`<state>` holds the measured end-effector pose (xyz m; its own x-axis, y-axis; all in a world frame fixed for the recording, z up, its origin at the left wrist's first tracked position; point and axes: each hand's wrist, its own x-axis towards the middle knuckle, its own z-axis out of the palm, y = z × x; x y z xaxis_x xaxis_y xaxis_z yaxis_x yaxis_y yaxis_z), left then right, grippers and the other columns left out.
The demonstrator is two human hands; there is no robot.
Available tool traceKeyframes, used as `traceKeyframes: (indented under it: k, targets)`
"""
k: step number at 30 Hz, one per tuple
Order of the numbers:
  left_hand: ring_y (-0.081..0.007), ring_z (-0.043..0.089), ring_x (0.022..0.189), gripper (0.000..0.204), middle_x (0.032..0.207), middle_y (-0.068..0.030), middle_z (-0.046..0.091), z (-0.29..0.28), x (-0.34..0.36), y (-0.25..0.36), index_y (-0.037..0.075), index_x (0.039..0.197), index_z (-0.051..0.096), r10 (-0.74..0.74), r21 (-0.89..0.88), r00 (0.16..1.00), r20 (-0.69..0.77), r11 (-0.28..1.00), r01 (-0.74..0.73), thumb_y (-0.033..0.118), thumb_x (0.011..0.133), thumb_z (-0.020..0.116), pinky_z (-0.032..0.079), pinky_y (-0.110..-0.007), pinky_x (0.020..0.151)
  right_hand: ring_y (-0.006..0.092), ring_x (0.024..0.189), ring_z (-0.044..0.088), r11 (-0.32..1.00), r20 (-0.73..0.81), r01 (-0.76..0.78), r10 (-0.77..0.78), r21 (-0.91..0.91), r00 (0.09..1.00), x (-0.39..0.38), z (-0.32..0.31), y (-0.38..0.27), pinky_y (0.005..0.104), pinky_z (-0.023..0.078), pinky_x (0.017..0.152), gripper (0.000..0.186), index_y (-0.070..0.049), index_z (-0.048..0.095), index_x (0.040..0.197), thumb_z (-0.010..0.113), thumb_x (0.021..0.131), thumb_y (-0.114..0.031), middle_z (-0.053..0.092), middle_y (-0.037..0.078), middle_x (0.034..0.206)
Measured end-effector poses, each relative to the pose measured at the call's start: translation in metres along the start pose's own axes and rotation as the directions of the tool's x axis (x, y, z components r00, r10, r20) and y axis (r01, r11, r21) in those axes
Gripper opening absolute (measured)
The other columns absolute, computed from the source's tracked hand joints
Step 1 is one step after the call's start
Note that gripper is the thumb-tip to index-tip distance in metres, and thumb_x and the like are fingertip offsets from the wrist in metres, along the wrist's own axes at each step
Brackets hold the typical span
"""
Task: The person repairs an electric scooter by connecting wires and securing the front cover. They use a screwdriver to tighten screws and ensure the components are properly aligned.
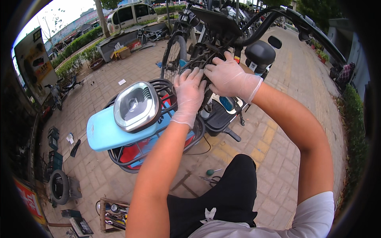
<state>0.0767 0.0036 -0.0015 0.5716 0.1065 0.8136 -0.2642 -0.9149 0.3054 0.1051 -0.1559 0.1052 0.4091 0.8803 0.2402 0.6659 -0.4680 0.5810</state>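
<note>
Head | left hand (189, 92), right hand (229, 77) at cables (199, 58) | lettered red sign (30, 201)

Left hand (188, 94) and right hand (229, 77): translucent whitish gloves (248, 84). Cables (201, 56) at the fingers: black. Loose panel (100, 134): plain light blue. Headlamp (135, 106): silvery rim, clear-to-grey lens. Basket rim (200, 126): black. Trousers (226, 184): black, with a white drawstring (209, 214). Shirt (317, 210): pale grey. Paving (95, 176): greyish-tan brick pattern, crossed by yellow strips (258, 149). Screwdriver handle (210, 172): dark green. Upright tyre (58, 187): black. Parked van (134, 16): beige.
</note>
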Motion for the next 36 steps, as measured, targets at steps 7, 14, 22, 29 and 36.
traceKeyframes:
  k: [7, 14, 22, 29, 36]
  targets:
    - [-0.0333, 0.052, 0.130, 0.035, 0.134, -0.0082, 0.065, 0.003, -0.006, 0.005, 0.018, 0.124, 0.072, 0.059, 0.149, 0.993, -0.099, 0.988, -0.044, 0.023, 0.090, 0.070, 0.029, -0.058, 0.114, 0.0254, 0.116, 0.059, 0.999, 0.218, -0.041, 0.044, -0.017, 0.975, 0.012, -0.014, 0.005, 0.0524, 0.041, 0.102, 0.034, -0.008, 0.073, 0.115, 0.057, 0.090, -0.025, 0.070, 0.003, 0.120]
    - [-0.0253, 0.058, 0.124, 0.034, 0.124, -0.0047, 0.070, -0.003, 0.003, 0.006, 0.018, 0.124, 0.072, 0.112, 0.285, 0.993, -0.026, 0.953, -0.100, 0.026, 0.091, 0.068, 0.028, -0.057, 0.114, 0.0253, 0.114, 0.060, 0.992, -0.148, -0.003, 0.021, 0.125, 0.989, 0.001, 0.001, 0.010, 0.0525, 0.039, 0.099, 0.023, -0.010, 0.078, 0.102, 0.065, 0.085, -0.018, 0.071, 0.003, 0.114]
    - [-0.0302, 0.068, 0.095, 0.016, 0.091, -0.0085, 0.077, -0.005, 0.028, 0.002, 0.013, 0.088, 0.080, -0.383, -0.268, 0.921, 0.072, 0.882, 0.388, 0.027, 0.081, 0.076, 0.046, -0.043, 0.095, 0.0273, 0.120, 0.058, 0.924, -0.426, -0.025, 0.200, 0.383, 0.883, -0.039, -0.002, -0.023, 0.0534, 0.038, 0.105, 0.027, -0.010, 0.073, 0.110, 0.070, 0.084, -0.015, 0.069, 0.005, 0.119]
    - [-0.0287, 0.068, 0.105, 0.051, 0.101, -0.0098, 0.077, -0.005, 0.021, -0.006, 0.004, 0.130, 0.065, -0.209, -0.341, 0.978, 0.008, 0.919, 0.199, 0.019, 0.082, 0.073, 0.036, -0.046, 0.106, 0.0261, 0.134, 0.052, 0.998, -0.408, -0.068, 0.069, 0.018, 0.911, -0.013, 0.033, -0.030, 0.0573, 0.017, 0.123, 0.043, 0.000, 0.065, 0.124, 0.061, 0.086, -0.021, 0.063, 0.013, 0.134]
    - [-0.0368, 0.054, 0.128, 0.067, 0.134, -0.0187, 0.063, -0.056, 0.014, 0.024, 0.002, 0.145, 0.053, -0.121, -0.160, 0.987, 0.106, 0.977, 0.137, 0.021, 0.083, 0.070, 0.028, -0.054, 0.119, 0.0261, 0.124, 0.058, 0.996, -0.306, -0.050, 0.071, 0.075, 0.949, -0.013, 0.038, -0.026, 0.0595, 0.011, 0.124, 0.040, 0.001, 0.066, 0.122, 0.055, 0.090, -0.022, 0.067, 0.014, 0.122]
